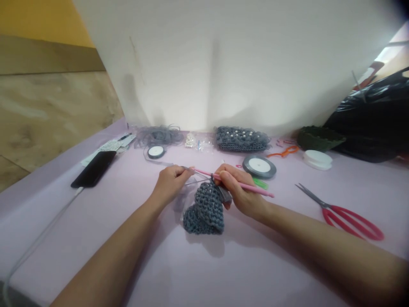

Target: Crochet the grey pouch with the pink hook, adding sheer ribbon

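Note:
My right hand (234, 187) is closed round a pink crochet hook (255, 189), whose shaft points left across the work. A grey-blue crocheted piece (209, 209) hangs below the hook, folded over on itself, its top edge at my right fingertips. Thumb and fingers of my left hand (171, 183) pinch a sheer grey ribbon (200, 181) close to the hook's left end. That ribbon runs back toward a small spool (156, 152) behind the hand. The exact loop on the hook is too small to make out.
Red-handled scissors (348, 219) lie at right, a large ribbon spool (259, 166) behind my right hand. Farther back are a pearl-studded crocheted piece (242, 139), white beads (191, 140) and a white spool (317, 159). A corded black phone (94, 169) lies left.

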### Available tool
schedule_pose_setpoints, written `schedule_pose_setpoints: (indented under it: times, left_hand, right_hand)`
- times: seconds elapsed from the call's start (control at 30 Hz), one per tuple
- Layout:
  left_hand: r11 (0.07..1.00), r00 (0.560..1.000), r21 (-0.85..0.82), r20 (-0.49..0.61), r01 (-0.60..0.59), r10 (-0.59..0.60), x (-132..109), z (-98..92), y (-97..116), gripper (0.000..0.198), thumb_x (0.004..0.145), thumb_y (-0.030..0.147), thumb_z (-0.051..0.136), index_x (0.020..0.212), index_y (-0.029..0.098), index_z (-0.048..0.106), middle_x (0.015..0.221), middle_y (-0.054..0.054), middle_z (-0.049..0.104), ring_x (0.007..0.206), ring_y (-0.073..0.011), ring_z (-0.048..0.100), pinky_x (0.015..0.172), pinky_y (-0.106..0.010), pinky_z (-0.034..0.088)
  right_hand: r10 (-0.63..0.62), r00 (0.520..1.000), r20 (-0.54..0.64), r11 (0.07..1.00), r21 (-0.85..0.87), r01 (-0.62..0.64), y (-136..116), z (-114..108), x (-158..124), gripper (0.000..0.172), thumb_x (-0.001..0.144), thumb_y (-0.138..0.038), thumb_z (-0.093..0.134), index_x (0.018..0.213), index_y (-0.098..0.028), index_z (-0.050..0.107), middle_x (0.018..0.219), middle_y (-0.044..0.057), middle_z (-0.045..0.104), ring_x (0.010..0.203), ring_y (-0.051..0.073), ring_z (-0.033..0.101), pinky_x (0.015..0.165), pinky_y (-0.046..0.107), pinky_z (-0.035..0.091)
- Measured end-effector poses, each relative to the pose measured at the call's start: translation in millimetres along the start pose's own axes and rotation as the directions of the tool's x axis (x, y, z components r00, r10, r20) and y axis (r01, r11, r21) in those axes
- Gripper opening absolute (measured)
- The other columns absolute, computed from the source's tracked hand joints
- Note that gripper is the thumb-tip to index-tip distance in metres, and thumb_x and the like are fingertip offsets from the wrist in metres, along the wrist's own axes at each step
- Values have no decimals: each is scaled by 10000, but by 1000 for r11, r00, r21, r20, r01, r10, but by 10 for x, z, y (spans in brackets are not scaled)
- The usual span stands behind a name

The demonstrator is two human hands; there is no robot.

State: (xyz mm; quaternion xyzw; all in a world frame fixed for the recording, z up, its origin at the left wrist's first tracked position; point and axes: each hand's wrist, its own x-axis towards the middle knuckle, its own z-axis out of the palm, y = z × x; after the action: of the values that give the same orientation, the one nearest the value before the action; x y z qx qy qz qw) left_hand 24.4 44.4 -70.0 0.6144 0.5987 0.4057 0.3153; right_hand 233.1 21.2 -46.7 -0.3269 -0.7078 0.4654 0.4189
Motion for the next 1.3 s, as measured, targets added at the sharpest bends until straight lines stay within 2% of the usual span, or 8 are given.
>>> schedule_pose_setpoints:
  times: [0.13,0.23,0.33,0.53,0.63,0.77,1.0,1.3]
  left_hand:
    - [958,986,-255,133,131,-99,-32,11,99,478,827,573,562,706,137,716,674,-42,629,634,-134,532,640,-265,414]
    - [753,946,-579,258,313,-195,-73,-7,197,497,795,595,629,841,115,745,805,-73,664,708,-122,558,701,-246,443]
    - [609,905,-674,372,418,-209,-103,-17,244,574,791,635,624,1033,127,734,909,-96,680,826,-155,598,734,-251,461]
    - [446,919,-803,335,395,-209,-103,-50,248,549,794,621,635,1021,129,724,773,-36,655,668,-108,580,661,-231,463]
    - [523,927,-773,362,359,-101,-126,-89,268,597,770,654,636,1074,145,713,863,-60,692,806,-162,633,754,-275,480]
    - [731,868,-628,486,266,102,-203,-109,324,763,674,518,802,1316,181,566,1087,-104,694,1069,-268,618,937,-385,429]
    - [794,876,-537,482,285,11,-292,-24,407,918,650,247,856,1434,223,380,934,-5,640,950,-224,650,905,-399,453]
    - [890,950,-421,308,178,-44,-320,15,457,873,681,249,824,1436,196,390,925,-4,633,925,-174,608,848,-317,446]
  right_hand:
    - [-10,1000,7,1000,-27,10,18,-4,-6,312,994,-384,421,774,-187,520,499,-78,509,378,51,521,385,147,372]
    - [4,1000,4,999,-34,-4,34,-6,-3,308,998,-384,423,780,-189,521,492,-78,521,389,58,532,400,151,385]
    - [10,1000,-8,1000,-16,-10,48,-4,1,305,999,-397,425,794,-193,522,475,-79,528,394,65,528,405,152,387]
    - [20,1000,-18,998,-53,-21,39,0,4,305,1003,-385,417,791,-191,519,468,-75,542,397,65,525,416,150,387]
    - [18,1000,-25,998,-63,-19,33,-4,5,308,1001,-393,417,787,-191,513,473,-78,533,393,65,526,410,153,382]
    - [11,1000,-16,996,-93,-12,33,-11,4,312,998,-407,414,794,-192,510,483,-76,532,400,70,533,425,164,399]
    - [-10,1000,2,997,-82,10,87,-20,12,307,997,-420,411,808,-195,500,524,-63,551,428,82,551,424,175,405]
    - [6,999,42,988,-154,0,138,-42,32,311,999,-440,412,826,-197,498,561,-54,554,475,93,571,469,196,427]
